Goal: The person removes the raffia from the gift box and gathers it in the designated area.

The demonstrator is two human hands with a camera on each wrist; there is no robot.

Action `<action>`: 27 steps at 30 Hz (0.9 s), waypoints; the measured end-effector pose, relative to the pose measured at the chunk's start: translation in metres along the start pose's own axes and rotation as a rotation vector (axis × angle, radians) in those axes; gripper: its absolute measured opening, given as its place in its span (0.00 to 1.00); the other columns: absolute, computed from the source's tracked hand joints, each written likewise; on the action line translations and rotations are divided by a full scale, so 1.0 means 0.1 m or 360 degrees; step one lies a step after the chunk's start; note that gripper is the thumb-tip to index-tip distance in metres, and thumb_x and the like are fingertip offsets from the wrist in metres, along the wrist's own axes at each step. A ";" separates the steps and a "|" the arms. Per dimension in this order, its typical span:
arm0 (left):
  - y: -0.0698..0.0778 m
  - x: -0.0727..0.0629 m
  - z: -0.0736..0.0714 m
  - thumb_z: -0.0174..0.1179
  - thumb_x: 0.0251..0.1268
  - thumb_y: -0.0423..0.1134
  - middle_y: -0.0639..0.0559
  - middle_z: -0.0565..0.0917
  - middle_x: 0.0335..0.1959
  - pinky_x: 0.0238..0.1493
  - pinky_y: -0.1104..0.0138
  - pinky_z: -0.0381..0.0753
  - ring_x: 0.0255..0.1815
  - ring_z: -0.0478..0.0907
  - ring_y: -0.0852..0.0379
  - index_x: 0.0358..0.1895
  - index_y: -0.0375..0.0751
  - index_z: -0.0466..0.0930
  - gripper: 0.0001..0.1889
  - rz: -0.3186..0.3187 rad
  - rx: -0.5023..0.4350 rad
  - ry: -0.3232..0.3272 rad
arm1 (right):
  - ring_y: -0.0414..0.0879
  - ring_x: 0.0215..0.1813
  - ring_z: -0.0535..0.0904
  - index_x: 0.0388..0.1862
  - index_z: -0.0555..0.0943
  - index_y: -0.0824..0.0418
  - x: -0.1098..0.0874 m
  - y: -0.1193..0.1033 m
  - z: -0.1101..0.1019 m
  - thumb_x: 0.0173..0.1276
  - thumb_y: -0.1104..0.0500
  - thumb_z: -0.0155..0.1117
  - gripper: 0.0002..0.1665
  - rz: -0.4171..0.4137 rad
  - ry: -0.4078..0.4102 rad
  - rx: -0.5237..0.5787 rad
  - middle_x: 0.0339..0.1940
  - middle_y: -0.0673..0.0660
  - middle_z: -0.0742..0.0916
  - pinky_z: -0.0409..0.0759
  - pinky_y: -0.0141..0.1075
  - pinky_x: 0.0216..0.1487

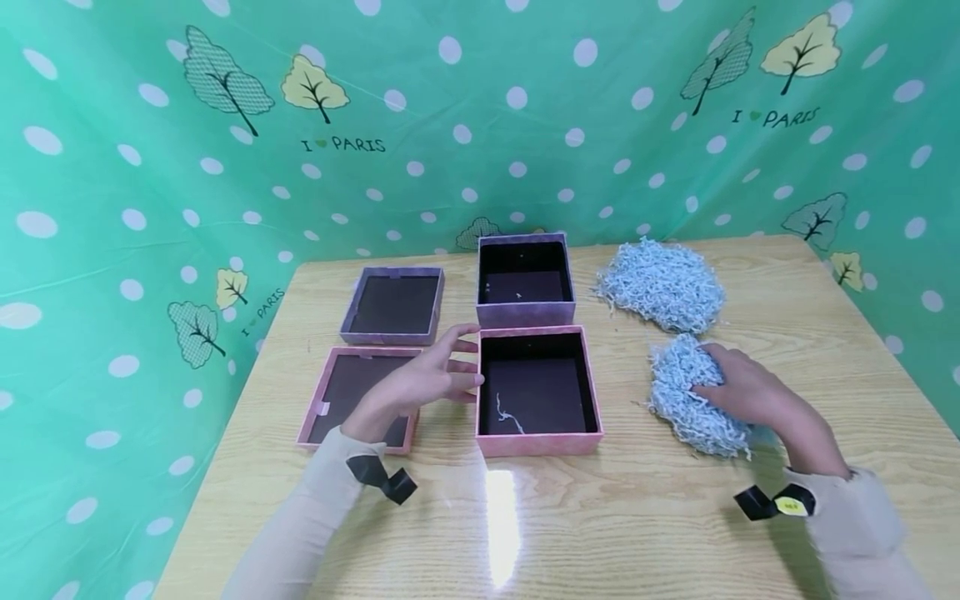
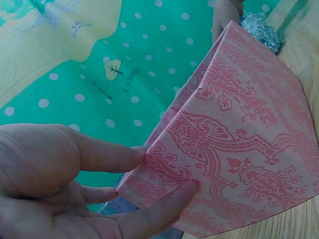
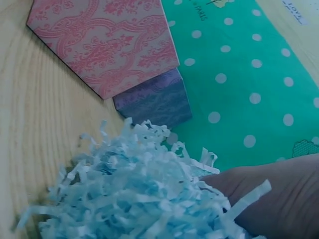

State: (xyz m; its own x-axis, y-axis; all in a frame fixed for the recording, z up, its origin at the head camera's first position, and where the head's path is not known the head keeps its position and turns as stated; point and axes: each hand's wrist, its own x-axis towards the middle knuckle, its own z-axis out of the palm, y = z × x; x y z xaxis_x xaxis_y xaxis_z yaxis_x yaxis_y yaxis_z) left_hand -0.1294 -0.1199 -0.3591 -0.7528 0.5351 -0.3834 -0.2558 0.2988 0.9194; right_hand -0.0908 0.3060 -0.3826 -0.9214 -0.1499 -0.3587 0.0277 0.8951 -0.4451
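Note:
My left hand [image 1: 431, 375] rests its fingertips on the left side of a pink patterned box [image 1: 540, 445], with the thumb at the rim in the left wrist view. Fairly straight fingers touch the outer wall [image 2: 244, 139]. The box stands open-topped with a black inside, and a few pale paper shreds [image 1: 510, 415] lie in it. On the right, my right hand [image 1: 750, 392] grips a clump of light blue shredded paper [image 1: 686, 404] on the table. Its fingertips are sunk in the shreds, which fill the lower right wrist view.
Behind the pink box stands a purple box [image 1: 525, 315] with small scraps inside. A purple lid [image 1: 390, 339] and a pink lid [image 1: 318, 408] lie inside-up at the left. A second heap of blue shredded paper [image 1: 663, 283] sits at the back right, near the green curtain [image 1: 517, 158].

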 end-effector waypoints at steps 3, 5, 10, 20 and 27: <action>0.00 0.01 0.00 0.54 0.67 0.27 0.35 0.52 0.71 0.54 0.48 0.80 0.62 0.69 0.32 0.75 0.51 0.41 0.41 0.0000 -0.0001 -0.0002 | 0.80 0.65 0.52 0.72 0.48 0.77 -0.01 0.00 -0.02 0.69 0.49 0.58 0.48 0.0014 -0.0027 -0.0004 0.66 0.85 0.58 0.59 0.71 0.61; 0.00 0.02 0.00 0.54 0.67 0.27 0.35 0.52 0.71 0.54 0.47 0.79 0.61 0.69 0.32 0.75 0.51 0.41 0.41 0.0000 0.0003 -0.0002 | 0.80 0.66 0.51 0.72 0.47 0.77 -0.02 0.00 -0.03 0.69 0.46 0.58 0.50 0.0000 -0.0041 0.0009 0.66 0.85 0.57 0.57 0.71 0.62; -0.02 0.04 0.00 0.54 0.66 0.27 0.35 0.53 0.71 0.55 0.48 0.79 0.61 0.70 0.33 0.75 0.51 0.41 0.41 0.0012 0.0029 0.0004 | 0.80 0.66 0.51 0.73 0.45 0.77 -0.06 0.00 -0.08 0.69 0.36 0.54 0.56 -0.0050 -0.0068 0.0014 0.67 0.84 0.56 0.57 0.72 0.62; 0.04 0.01 -0.02 0.59 0.66 0.39 0.44 0.61 0.70 0.65 0.49 0.71 0.69 0.64 0.43 0.75 0.50 0.46 0.39 0.0074 0.0517 0.0158 | 0.80 0.65 0.53 0.73 0.48 0.75 -0.12 -0.18 -0.43 0.69 0.31 0.46 0.56 0.0007 -0.0008 -0.0134 0.67 0.83 0.56 0.58 0.73 0.59; 0.38 -0.03 -0.20 0.55 0.70 0.43 0.39 0.65 0.68 0.67 0.49 0.68 0.68 0.65 0.41 0.73 0.40 0.54 0.33 0.0269 0.0961 0.0454 | 0.75 0.70 0.49 0.76 0.46 0.67 -0.11 -0.65 -0.84 0.69 0.30 0.43 0.54 -0.0047 0.0229 -0.0177 0.72 0.77 0.55 0.54 0.71 0.62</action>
